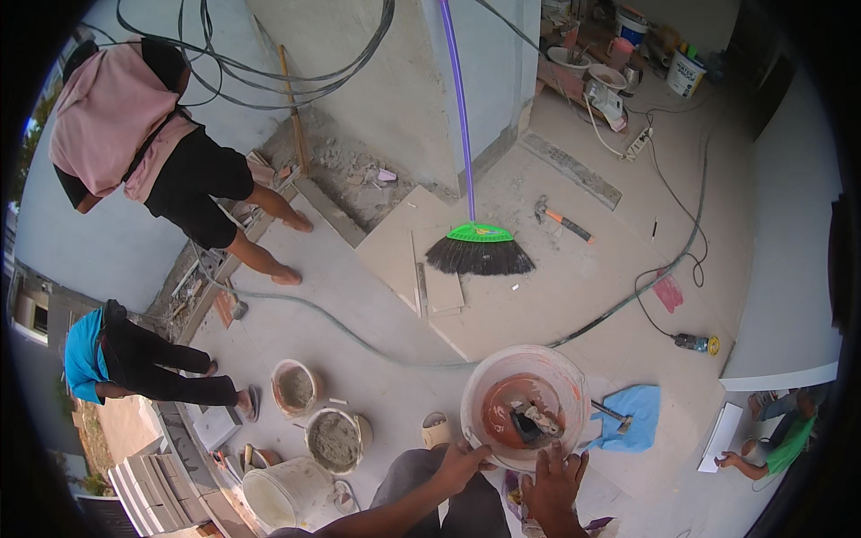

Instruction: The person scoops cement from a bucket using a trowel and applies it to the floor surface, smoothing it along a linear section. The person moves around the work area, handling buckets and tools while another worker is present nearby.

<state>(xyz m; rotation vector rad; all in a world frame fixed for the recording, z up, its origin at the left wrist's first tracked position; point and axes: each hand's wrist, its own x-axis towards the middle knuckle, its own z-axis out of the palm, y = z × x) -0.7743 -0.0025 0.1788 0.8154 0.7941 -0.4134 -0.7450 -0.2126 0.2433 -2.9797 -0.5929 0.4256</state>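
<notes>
Both hands grip the bucket rim: left hand fingers clenched, right hand fingers over it.

Both hands grip the near rim of the basin; a trowel occupies its centre. To the left, two mortar buckets and a white pail obstruct passage. To the right lies a blue cloth. Beyond the basin, bare floor extends to the broom.
</notes>
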